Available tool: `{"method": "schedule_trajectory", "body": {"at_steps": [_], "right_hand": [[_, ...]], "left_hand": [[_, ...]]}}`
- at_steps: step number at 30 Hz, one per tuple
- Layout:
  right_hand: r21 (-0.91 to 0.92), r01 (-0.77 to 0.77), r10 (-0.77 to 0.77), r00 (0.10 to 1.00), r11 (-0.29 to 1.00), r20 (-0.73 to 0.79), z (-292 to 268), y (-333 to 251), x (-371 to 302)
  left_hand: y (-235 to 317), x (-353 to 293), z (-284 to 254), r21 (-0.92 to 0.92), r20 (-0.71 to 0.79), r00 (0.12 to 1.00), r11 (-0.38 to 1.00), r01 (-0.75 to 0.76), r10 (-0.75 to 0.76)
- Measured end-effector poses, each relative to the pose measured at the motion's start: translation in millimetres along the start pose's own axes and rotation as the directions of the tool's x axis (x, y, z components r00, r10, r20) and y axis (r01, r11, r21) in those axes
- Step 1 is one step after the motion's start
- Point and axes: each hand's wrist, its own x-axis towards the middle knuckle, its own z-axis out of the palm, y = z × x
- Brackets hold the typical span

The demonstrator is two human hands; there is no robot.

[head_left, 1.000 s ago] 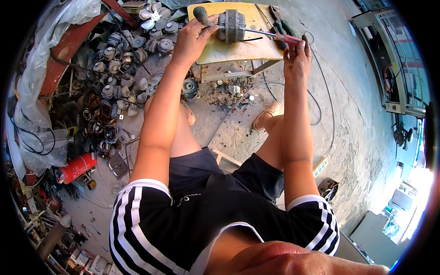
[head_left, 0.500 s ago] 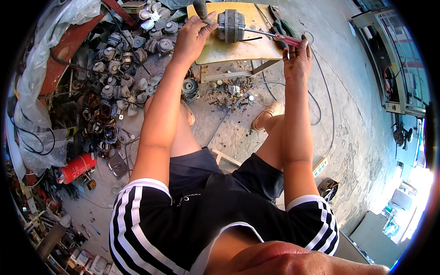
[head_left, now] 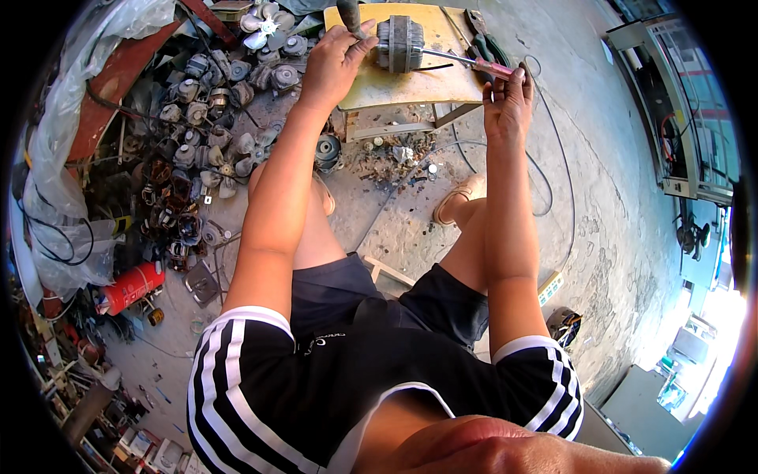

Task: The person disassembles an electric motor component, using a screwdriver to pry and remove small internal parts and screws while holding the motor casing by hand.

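A grey, ribbed electric motor (head_left: 400,45) rests on the yellow-topped stool (head_left: 379,93). My left hand (head_left: 335,67) is closed at the motor's left side, its thumb and index finger around the lower end of a tool with a dark grey rounded handle (head_left: 348,14). The tool's tip is hidden. On the other side, my right hand (head_left: 508,107) grips a screwdriver (head_left: 493,69) by its pinkish-red handle. The screwdriver's metal shaft runs left to the motor's right face. A short black lead sticks out below that shaft.
Green-handled pliers (head_left: 491,46) lie at the stool's far right. Many used motors (head_left: 189,118) are heaped on the floor to my left, near a red cylinder (head_left: 133,288). Scraps litter the floor under the stool. A grey cable (head_left: 570,174) loops across the floor at right.
My right hand has shifted slightly left with the screwdriver, its fingers changing position a little on the handle. My left hand and the motor stay almost in place.
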Motion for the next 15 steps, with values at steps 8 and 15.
{"method": "schedule_trajectory", "body": {"at_steps": [8, 15], "right_hand": [[0.021, 0.123, -0.125, 0.974, 0.992, 0.19, -4.1, -5.5, 6.9], [-0.024, -0.002, 0.002, 1.0, 1.0, -0.014, 4.1, -12.7, 3.5]], "left_hand": [[-0.5, 0.3, 1.6, -0.006, -0.013, 1.0, 1.0, -0.011, 0.011], [-0.5, -0.3, 1.7, 0.009, -0.014, 1.0, 1.0, -0.008, 0.008]]}}
